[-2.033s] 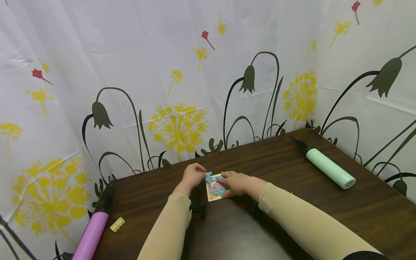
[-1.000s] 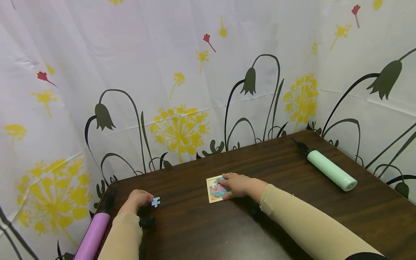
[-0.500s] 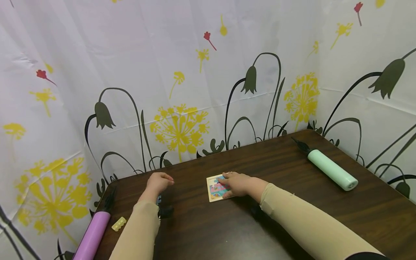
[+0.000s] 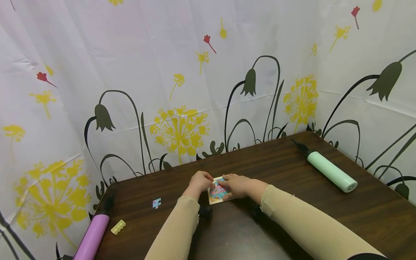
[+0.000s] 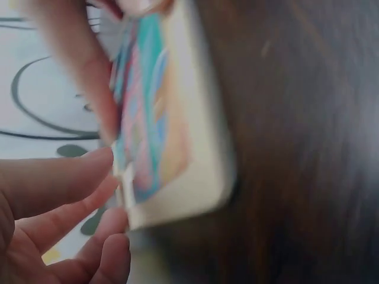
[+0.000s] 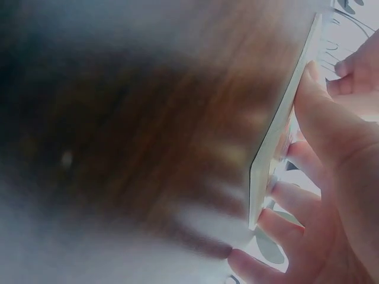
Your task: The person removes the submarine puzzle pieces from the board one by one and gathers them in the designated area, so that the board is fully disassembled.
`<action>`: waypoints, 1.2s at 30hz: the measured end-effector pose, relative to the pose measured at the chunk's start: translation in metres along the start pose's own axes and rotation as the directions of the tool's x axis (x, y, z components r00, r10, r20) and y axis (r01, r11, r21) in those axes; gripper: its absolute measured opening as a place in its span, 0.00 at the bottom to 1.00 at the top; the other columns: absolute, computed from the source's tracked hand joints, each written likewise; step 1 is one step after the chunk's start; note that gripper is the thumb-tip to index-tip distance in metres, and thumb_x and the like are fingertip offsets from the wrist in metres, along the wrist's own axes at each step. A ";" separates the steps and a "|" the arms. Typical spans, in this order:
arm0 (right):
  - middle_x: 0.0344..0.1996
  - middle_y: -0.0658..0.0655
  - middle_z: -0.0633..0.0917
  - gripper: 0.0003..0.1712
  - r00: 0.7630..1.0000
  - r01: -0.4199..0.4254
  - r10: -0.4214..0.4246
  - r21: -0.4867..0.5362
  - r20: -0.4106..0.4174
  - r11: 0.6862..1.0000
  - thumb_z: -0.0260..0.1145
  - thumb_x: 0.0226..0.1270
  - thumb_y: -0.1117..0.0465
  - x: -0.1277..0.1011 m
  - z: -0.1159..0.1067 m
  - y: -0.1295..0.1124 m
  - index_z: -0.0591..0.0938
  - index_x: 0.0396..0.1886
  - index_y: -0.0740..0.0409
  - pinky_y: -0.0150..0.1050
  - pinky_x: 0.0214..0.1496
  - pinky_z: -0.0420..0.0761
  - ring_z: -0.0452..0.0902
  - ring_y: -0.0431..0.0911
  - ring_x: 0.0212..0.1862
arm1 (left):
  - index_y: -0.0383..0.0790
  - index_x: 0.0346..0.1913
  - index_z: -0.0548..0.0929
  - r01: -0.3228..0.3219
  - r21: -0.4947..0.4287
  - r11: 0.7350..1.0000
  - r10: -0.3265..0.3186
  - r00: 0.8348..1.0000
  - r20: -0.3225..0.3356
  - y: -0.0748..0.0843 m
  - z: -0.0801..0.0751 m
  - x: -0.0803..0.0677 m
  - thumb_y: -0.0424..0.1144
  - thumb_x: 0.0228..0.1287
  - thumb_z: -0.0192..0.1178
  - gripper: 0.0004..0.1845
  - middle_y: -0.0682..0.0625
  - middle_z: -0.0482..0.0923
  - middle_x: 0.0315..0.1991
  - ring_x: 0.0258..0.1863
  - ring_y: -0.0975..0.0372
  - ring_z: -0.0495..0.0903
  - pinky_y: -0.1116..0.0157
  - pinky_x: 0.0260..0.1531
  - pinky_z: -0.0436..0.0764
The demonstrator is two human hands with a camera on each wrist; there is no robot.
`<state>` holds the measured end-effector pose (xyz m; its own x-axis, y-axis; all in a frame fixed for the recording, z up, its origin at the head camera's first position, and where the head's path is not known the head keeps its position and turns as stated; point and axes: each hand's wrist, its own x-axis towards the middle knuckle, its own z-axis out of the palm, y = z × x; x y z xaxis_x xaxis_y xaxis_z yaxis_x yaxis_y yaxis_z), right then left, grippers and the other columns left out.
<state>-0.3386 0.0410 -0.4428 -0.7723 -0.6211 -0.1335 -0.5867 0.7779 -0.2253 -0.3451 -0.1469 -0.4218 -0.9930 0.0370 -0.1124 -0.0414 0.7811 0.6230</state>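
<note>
A small wooden jigsaw puzzle in a pale frame (image 4: 211, 202) lies on the dark table, its picture pink, teal and orange. My left hand (image 4: 199, 181) is at its left far side. In the left wrist view, the left thumb (image 5: 89, 168) and fingers pinch a puzzle piece at the puzzle's edge, mostly hidden by the fingertips. Across the puzzle's right side rests my right hand (image 4: 239, 185), fingers spread, the thumb (image 6: 320, 97) along the near rim. A loose blue puzzle piece (image 4: 156, 203) lies on the table to the left.
A small yellow block-like object (image 4: 118, 227) sits at the table's left side, beside a purple hand pump (image 4: 92, 236) with a black nozzle. A mint-green pump (image 4: 331, 171) lies at the right. A flowered curtain (image 4: 182, 72) hangs behind the table.
The left hand carried the blue puzzle piece from the puzzle to the left, let it go on the table and came back to the puzzle. The right hand stayed in place.
</note>
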 end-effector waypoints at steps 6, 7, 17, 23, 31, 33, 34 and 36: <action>0.74 0.60 0.61 0.46 1.000 0.017 -0.016 0.015 -0.015 1.000 0.66 0.62 0.38 -0.002 0.000 0.000 0.65 0.76 0.49 0.53 0.69 0.61 0.53 0.58 0.74 | 0.39 0.30 0.82 0.028 0.026 0.999 -0.028 0.999 -0.024 0.007 0.012 0.000 0.34 0.51 0.73 0.08 0.49 0.78 0.30 0.31 0.55 0.75 0.56 0.35 0.76; 0.74 0.60 0.61 0.46 1.000 0.018 -0.018 0.016 -0.014 1.000 0.66 0.62 0.38 -0.002 0.000 0.000 0.64 0.76 0.49 0.53 0.69 0.60 0.53 0.58 0.74 | 0.39 0.30 0.82 0.029 0.028 0.999 -0.028 0.999 -0.029 0.008 0.013 0.000 0.34 0.51 0.73 0.08 0.49 0.78 0.30 0.30 0.55 0.75 0.56 0.35 0.76; 0.75 0.59 0.58 0.49 0.999 -0.052 0.052 0.050 -0.002 0.997 0.65 0.62 0.35 -0.008 -0.001 0.004 0.62 0.77 0.53 0.51 0.69 0.61 0.52 0.54 0.75 | 0.41 0.28 0.79 0.041 0.079 0.996 -0.036 0.998 -0.057 0.010 0.019 -0.001 0.36 0.52 0.75 0.11 0.50 0.76 0.28 0.29 0.56 0.75 0.55 0.37 0.75; 0.75 0.61 0.60 0.52 0.996 -0.091 0.091 0.021 -0.024 0.996 0.66 0.62 0.35 -0.009 0.000 0.002 0.61 0.75 0.62 0.50 0.69 0.61 0.54 0.53 0.74 | 0.41 0.28 0.80 0.041 0.090 0.995 -0.035 0.997 -0.062 0.009 0.017 -0.001 0.37 0.52 0.75 0.12 0.50 0.76 0.27 0.29 0.56 0.75 0.56 0.36 0.75; 0.74 0.61 0.60 0.54 0.993 -0.113 0.114 0.031 -0.027 0.993 0.66 0.62 0.35 -0.008 0.003 0.002 0.60 0.75 0.64 0.49 0.70 0.61 0.54 0.53 0.74 | 0.40 0.29 0.78 0.033 0.063 0.998 -0.029 0.998 -0.063 0.007 0.018 0.002 0.37 0.51 0.75 0.13 0.49 0.75 0.27 0.30 0.56 0.74 0.55 0.38 0.74; 0.74 0.61 0.60 0.54 0.993 -0.113 0.114 0.030 -0.028 0.993 0.66 0.61 0.34 -0.008 0.004 0.002 0.61 0.75 0.63 0.50 0.69 0.61 0.55 0.53 0.74 | 0.40 0.29 0.78 0.039 0.050 0.998 -0.036 0.997 -0.063 0.007 0.019 0.003 0.37 0.51 0.76 0.13 0.49 0.75 0.27 0.30 0.56 0.74 0.55 0.38 0.73; 0.74 0.60 0.60 0.54 0.993 -0.114 0.114 0.025 -0.026 0.993 0.66 0.61 0.34 -0.007 0.004 0.002 0.61 0.75 0.63 0.50 0.69 0.61 0.55 0.53 0.74 | 0.40 0.29 0.78 0.040 0.045 0.998 -0.037 0.997 -0.065 0.006 0.019 0.003 0.36 0.51 0.76 0.14 0.49 0.75 0.27 0.30 0.56 0.75 0.55 0.38 0.73; 0.75 0.60 0.60 0.54 0.993 -0.117 0.117 0.018 -0.024 0.993 0.65 0.61 0.33 -0.006 0.004 0.002 0.61 0.76 0.62 0.50 0.69 0.61 0.55 0.53 0.74 | 0.40 0.29 0.77 0.043 0.026 0.999 -0.041 0.997 -0.066 0.006 0.019 0.003 0.36 0.51 0.76 0.14 0.49 0.75 0.27 0.30 0.56 0.75 0.56 0.38 0.73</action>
<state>-0.3342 0.0464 -0.4465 -0.8414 -0.5231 -0.1360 -0.4879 0.8433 -0.2252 -0.3465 -0.1302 -0.4335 -0.9956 -0.0360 -0.0868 -0.0809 0.7980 0.5972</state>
